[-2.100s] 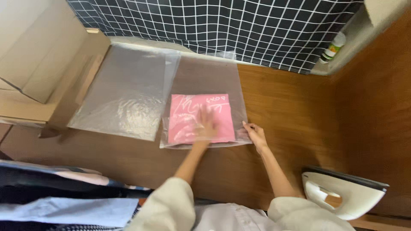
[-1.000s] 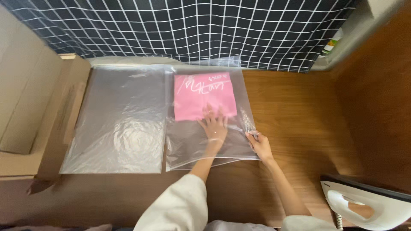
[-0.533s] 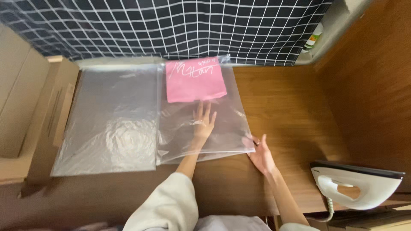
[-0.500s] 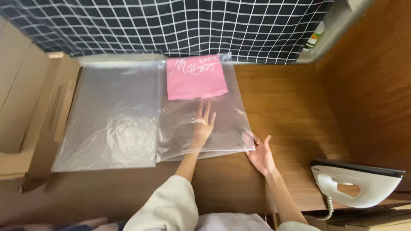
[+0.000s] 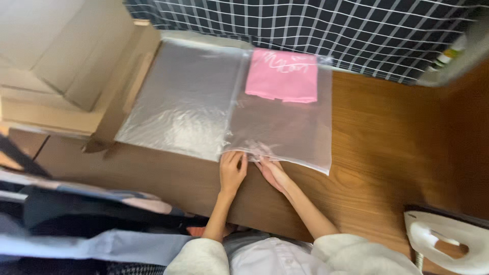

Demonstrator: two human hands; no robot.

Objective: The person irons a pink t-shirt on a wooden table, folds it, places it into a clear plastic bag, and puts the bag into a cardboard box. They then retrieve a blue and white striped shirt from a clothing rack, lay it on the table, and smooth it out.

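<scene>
Wooden worktop [image 5: 387, 132] carries clear plastic bag [image 5: 285, 127], pink folded garment [image 5: 282, 75] inside at far end. Left hand [image 5: 232, 170] and right hand [image 5: 272, 170] side by side, fingers pinching bag's near-left edge. White iron [image 5: 448, 244] near right.

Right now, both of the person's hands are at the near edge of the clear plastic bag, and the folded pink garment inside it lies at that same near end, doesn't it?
Not quite. The head view shows the left hand and right hand at the near edge of the clear plastic bag, but the folded pink garment lies at the far end, beside the dark checked cloth.
</scene>
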